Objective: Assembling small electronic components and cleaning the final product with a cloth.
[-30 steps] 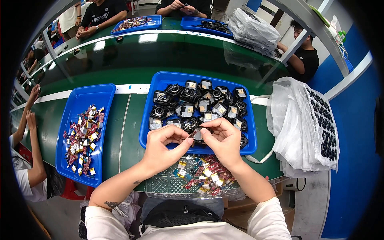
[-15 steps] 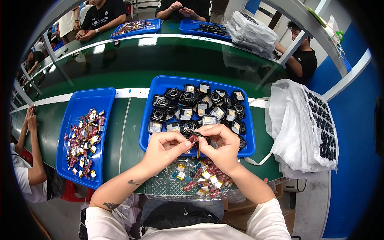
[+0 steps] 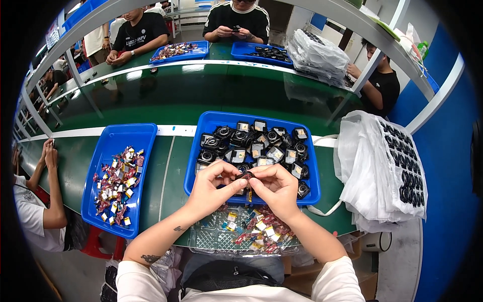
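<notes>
My left hand (image 3: 217,187) and my right hand (image 3: 276,190) meet over the near edge of a blue tray (image 3: 315,183). Between their fingertips is a small black watch case (image 3: 245,175), with a bit of reddish circuit board and a yellowish strip showing below it. Both hands pinch it, and the fingers partly hide it. The tray holds many black watch cases (image 3: 236,155), some with grey inner faces up. Below my hands lies a clear plastic tray (image 3: 206,232), with red circuit boards and small silver-and-yellow batteries (image 3: 271,232) heaped toward its right side.
To the left, another blue tray (image 3: 132,224) holds a heap of circuit boards with batteries. White foam sheets (image 3: 354,171) holding black parts are stacked at right. Co-workers sit across the green bench (image 3: 201,95), near more blue trays (image 3: 204,49). Another person's arms (image 3: 53,194) reach in at far left.
The red circuit board, clearly visible at my fingertips before, is now mostly covered by the black case and my fingers. The whole view has shifted, with the trays appearing lower.
</notes>
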### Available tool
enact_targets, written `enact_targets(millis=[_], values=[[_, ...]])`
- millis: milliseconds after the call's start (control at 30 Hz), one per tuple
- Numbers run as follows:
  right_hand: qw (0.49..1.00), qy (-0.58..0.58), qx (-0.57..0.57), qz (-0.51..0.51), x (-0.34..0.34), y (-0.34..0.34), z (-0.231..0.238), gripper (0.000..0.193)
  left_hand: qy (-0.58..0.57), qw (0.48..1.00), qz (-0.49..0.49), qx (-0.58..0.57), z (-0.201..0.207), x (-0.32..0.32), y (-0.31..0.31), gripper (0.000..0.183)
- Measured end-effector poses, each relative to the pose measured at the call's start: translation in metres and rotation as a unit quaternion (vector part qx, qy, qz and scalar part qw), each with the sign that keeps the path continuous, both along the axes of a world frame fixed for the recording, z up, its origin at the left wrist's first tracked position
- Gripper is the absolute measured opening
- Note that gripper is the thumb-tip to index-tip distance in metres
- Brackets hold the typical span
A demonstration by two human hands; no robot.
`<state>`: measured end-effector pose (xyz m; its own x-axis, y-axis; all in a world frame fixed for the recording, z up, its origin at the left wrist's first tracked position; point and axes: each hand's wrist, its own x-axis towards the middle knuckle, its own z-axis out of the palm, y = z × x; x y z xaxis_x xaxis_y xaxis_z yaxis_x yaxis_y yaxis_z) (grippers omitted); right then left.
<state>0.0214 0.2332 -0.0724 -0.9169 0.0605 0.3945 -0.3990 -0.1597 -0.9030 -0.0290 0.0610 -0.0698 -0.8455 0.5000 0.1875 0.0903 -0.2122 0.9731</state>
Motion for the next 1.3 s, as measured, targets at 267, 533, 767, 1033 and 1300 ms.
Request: enact_targets(millis=[267, 533, 767, 1033, 1300], values=[[0.997, -0.044, 0.037, -0.05, -0.006, 0.011, -0.001, 0.013, 0.133, 0.966, 0.221, -0.026, 0.043, -0.092, 0.007, 0.018], [0.994, -0.037, 0.097, -0.037, -0.011, 0.005, -0.003, 0.008, 0.062, 0.797, 0.452, -0.395, -0.049, -0.253, -0.06, 0.033], [0.988, -0.051, 0.141, 0.02, -0.006, 0.0, 0.005, 0.008, 0.193, 0.81, 0.425, -0.355, -0.036, -0.232, -0.071, 0.029], [0.82, 0.217, 0.528, 0.042, 0.001, -0.002, 0.007, 0.039, 0.275, 0.896, 0.189, -0.293, 0.024, -0.073, -0.014, 0.013], [0.919, 0.158, 0.342, 0.116, -0.001, 0.002, 0.006, 0.012, 0.23, 0.951, 0.053, -0.198, 0.009, -0.043, -0.006, 0.01]])
